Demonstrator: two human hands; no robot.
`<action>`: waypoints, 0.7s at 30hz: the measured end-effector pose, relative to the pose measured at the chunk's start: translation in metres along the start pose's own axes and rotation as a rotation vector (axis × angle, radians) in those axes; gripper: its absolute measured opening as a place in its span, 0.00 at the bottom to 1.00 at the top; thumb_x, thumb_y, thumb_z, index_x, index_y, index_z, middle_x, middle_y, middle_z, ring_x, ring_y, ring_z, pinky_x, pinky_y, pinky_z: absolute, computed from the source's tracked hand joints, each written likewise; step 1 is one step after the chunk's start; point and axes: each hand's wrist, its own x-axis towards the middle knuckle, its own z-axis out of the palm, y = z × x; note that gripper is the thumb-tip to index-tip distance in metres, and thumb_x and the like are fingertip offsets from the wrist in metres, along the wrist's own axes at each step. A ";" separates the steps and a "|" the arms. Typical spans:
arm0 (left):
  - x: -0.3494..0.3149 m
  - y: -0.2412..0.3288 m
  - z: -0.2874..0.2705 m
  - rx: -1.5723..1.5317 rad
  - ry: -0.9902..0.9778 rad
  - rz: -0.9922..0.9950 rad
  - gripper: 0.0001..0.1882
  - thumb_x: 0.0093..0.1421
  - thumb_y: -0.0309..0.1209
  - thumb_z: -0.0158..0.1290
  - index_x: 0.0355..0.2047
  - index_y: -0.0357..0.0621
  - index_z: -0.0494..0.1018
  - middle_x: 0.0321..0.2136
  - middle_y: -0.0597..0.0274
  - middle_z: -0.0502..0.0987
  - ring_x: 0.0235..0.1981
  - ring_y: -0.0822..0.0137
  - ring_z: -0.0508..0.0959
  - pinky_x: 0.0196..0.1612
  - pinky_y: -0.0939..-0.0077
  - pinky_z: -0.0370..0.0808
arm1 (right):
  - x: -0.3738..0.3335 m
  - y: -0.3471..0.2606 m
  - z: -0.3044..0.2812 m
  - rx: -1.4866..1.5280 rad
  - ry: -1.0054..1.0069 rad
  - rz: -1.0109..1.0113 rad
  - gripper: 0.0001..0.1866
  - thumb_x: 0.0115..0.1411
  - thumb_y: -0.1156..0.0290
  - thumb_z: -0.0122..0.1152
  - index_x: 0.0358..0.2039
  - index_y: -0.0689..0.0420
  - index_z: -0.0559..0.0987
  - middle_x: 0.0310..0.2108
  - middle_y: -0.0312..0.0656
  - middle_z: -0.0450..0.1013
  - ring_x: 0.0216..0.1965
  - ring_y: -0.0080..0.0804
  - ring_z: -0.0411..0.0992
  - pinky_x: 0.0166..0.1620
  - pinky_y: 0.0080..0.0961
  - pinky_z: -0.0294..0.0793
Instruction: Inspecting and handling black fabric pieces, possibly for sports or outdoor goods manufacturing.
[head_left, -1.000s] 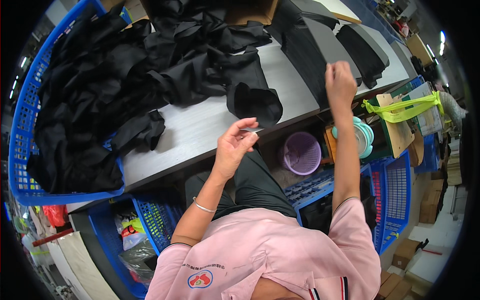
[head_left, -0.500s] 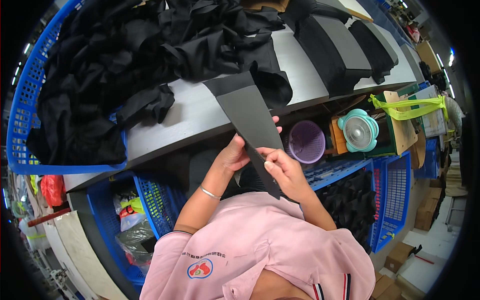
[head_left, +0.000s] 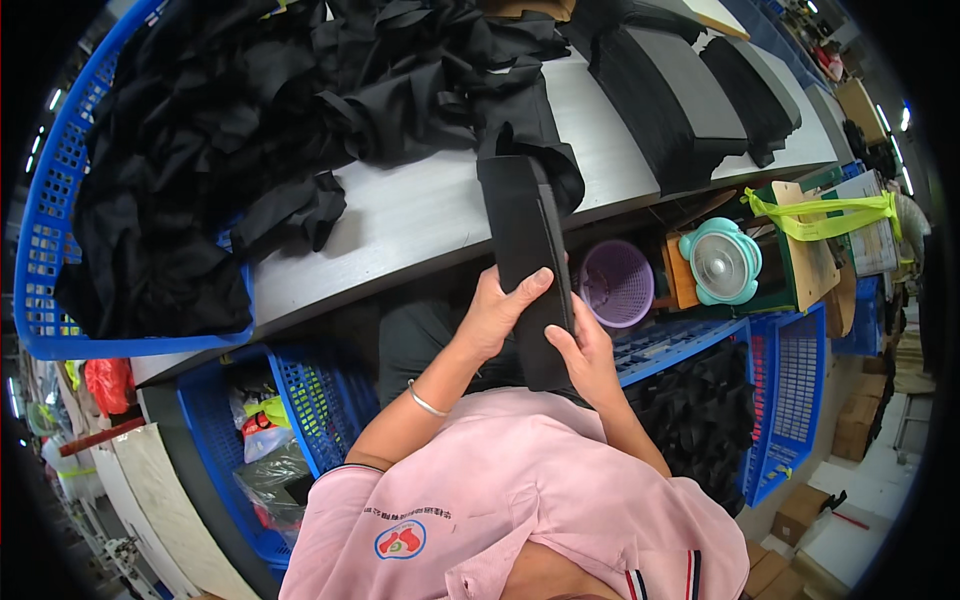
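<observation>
A long black fabric strip (head_left: 521, 225) is held between my two hands at the table's near edge, its far end close to the loose black cloth. My left hand (head_left: 502, 310) grips its left side, thumb lying across the top face. My right hand (head_left: 585, 345) holds the right edge lower down, with its fingers behind the piece. The strip looks folded or layered along its right side. A large heap of crumpled black fabric (head_left: 400, 90) covers the left and middle of the table and fills a blue basket (head_left: 40, 250).
Neat stacks of black and grey pieces (head_left: 675, 90) stand at the table's right. Below sit a purple bin (head_left: 617, 283), a teal fan (head_left: 719, 260) and a blue crate (head_left: 785, 400) beside black scraps. Another blue basket (head_left: 225, 450) with bagged items stands at my left.
The strip has been turned from its grey face to its black face and stands straighter. Both hands have shifted to its two sides, and my left thumb now lies on top.
</observation>
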 end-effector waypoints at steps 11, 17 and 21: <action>0.100 0.005 -0.024 1.190 0.545 0.662 0.23 0.56 0.26 0.61 0.54 0.52 0.79 0.64 0.50 0.64 0.47 0.54 0.69 0.53 0.64 0.70 | 0.024 0.008 -0.028 -0.115 0.018 0.059 0.29 0.66 0.75 0.56 0.66 0.67 0.65 0.59 0.45 0.72 0.58 0.28 0.70 0.61 0.24 0.66; 0.119 0.012 -0.027 1.346 0.458 0.683 0.28 0.51 0.20 0.58 0.54 0.51 0.79 0.61 0.53 0.68 0.46 0.53 0.72 0.54 0.62 0.71 | 0.035 -0.007 -0.018 -0.435 0.123 -0.160 0.31 0.64 0.74 0.60 0.67 0.61 0.65 0.37 0.58 0.79 0.34 0.39 0.81 0.41 0.29 0.76; 0.107 0.017 -0.030 1.341 0.426 0.590 0.30 0.51 0.20 0.57 0.57 0.51 0.76 0.62 0.50 0.66 0.53 0.48 0.71 0.56 0.60 0.71 | 0.034 -0.006 -0.013 -0.565 0.148 -0.188 0.33 0.64 0.74 0.60 0.68 0.60 0.63 0.24 0.55 0.75 0.22 0.49 0.76 0.30 0.35 0.74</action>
